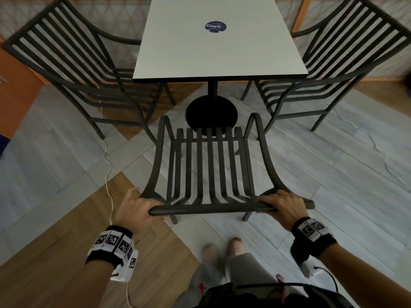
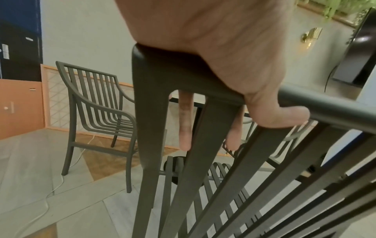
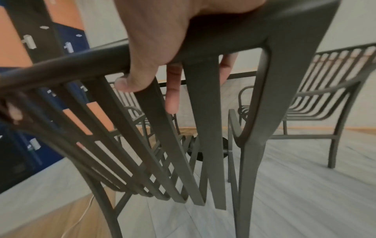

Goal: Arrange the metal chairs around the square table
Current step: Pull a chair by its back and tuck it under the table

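Left hand [image 2: 213,48], right hand [image 3: 162,32] gripping chair [image 1: 211,165], wrist views show thumbs beneath

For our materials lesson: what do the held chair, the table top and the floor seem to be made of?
Chair: likely metal, matt dark grey paint; thin flat slats and a tubular top rail.
Table top: pale, smooth, perhaps laminate; thin dark edge, material uncertain.
Floor: grey planks beside brown wood-look planks, showing grain; real or imitation wood cannot be told.

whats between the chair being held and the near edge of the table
In the head view, only bare floor and the table's round black base lie between the held chair and the square table; nothing blocks the way.
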